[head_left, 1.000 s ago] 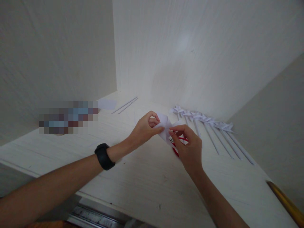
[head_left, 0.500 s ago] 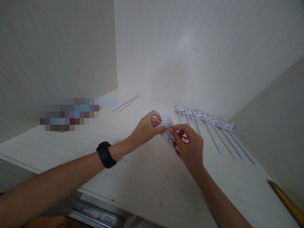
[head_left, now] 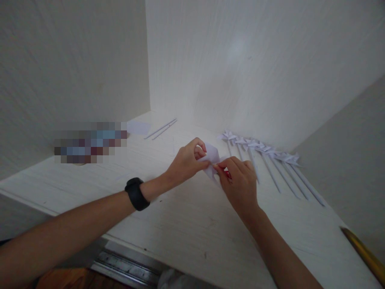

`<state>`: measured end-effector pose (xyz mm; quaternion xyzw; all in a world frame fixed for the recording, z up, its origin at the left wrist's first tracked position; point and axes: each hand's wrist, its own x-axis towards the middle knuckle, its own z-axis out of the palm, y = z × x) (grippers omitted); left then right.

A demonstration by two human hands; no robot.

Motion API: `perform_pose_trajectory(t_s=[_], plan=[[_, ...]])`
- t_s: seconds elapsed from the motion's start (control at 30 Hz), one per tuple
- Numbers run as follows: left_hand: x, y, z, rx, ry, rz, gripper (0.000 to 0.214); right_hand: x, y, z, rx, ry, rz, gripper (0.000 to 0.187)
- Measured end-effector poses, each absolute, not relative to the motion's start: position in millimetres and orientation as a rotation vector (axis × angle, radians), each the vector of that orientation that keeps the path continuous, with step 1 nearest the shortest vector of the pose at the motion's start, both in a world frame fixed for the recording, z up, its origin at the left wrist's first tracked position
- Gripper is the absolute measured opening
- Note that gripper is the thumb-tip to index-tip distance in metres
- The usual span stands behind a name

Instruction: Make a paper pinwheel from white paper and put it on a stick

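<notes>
My left hand (head_left: 187, 160) pinches a small piece of folded white paper (head_left: 211, 156) between thumb and fingers, above the white shelf (head_left: 168, 208). A black watch sits on that wrist. My right hand (head_left: 239, 186) grips the same paper from the right side, fingers closed on its edge. A bit of red (head_left: 227, 174), part of something I cannot make out, shows under the right hand's fingers. Both hands meet near the middle of the shelf.
Several white paper pinwheels on sticks (head_left: 264, 160) lie in a row at the right. Two thin white sticks (head_left: 160, 129) and a paper slip (head_left: 138, 127) lie at the back left. A brown rod (head_left: 363, 253) crosses the right corner. White walls close in the shelf.
My right hand has turned over and closed down onto the paper, hiding most of the red thing. Both hands shifted slightly upward in view.
</notes>
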<state>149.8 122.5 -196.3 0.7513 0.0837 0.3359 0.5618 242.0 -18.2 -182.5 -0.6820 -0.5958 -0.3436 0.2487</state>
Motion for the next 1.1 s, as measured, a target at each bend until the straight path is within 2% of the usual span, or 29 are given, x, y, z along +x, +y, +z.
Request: perform_pose_trajectory(t_s=[0.17, 0.47, 1.1], plan=[[146, 118, -195, 1.863, 0.221, 0.818, 0.028, 236, -15, -184, -1.864, -1.701, -0.975, 0.013], [146, 118, -198, 1.929, 0.229, 0.809, 0.03, 233, -13, -186, -2.008, -1.671, -1.096, 0.02], [153, 124, -204, 1.754, 0.163, 0.735, 0.032, 232, -13, -189, -1.998, -1.656, -1.061, 0.023]])
